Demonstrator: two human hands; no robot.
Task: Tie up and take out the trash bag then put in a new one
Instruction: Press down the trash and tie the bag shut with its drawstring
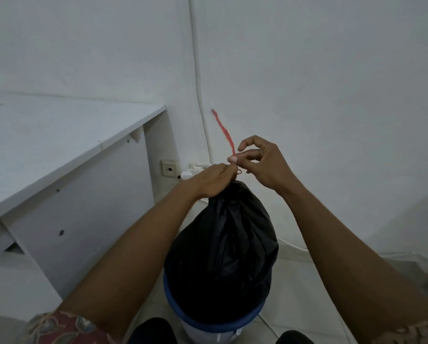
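A full black trash bag (223, 244) stands in a bin with a blue rim (180, 311), its top gathered into a neck. My left hand (208, 181) grips that neck from the left. My right hand (260, 162) pinches a red drawstring (224, 131) just above the neck, and the string's free end sticks up and to the left against the wall. The bin's pale body shows only below the rim at the bottom of the view.
A white desk (59, 150) with a side panel stands close on the left. A wall socket (169, 168) and a white plug with a cable (200, 83) running up the wall sit behind the bag. The floor is pale tile; white walls are ahead and right.
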